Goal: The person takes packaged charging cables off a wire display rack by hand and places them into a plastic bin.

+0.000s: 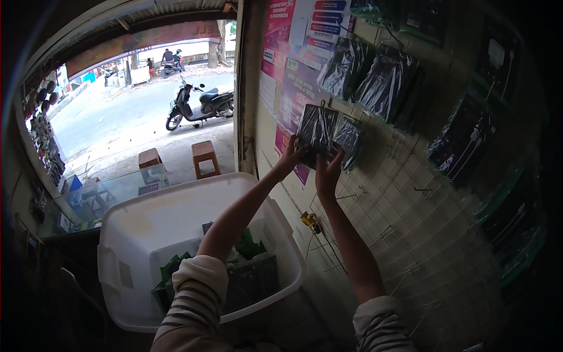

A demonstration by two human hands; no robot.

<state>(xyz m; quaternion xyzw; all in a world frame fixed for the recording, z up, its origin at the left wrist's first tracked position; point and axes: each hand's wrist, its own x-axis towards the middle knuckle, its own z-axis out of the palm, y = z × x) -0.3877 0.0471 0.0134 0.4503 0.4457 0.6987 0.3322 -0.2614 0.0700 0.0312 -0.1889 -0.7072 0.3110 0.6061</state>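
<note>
Both my arms reach up to the wall rack. My left hand (290,157) grips the lower left edge of a dark package in clear plastic (317,128). On its lower right side, my right hand (329,165) holds the same package, thumb in front. The package is upright against the wire grid, near a hook at its top; whether it hangs on that hook I cannot tell. Just behind it to the right is another plastic-wrapped dark package (350,139). What is inside the wrapping is too dark to make out.
Below my left arm stands a white plastic tub (176,202) with dark and green packages (252,276) inside. More wrapped packages (387,82) hang on the wire grid (404,205). A glass counter (117,196), two stools (203,155) and a parked scooter (199,105) are at the left.
</note>
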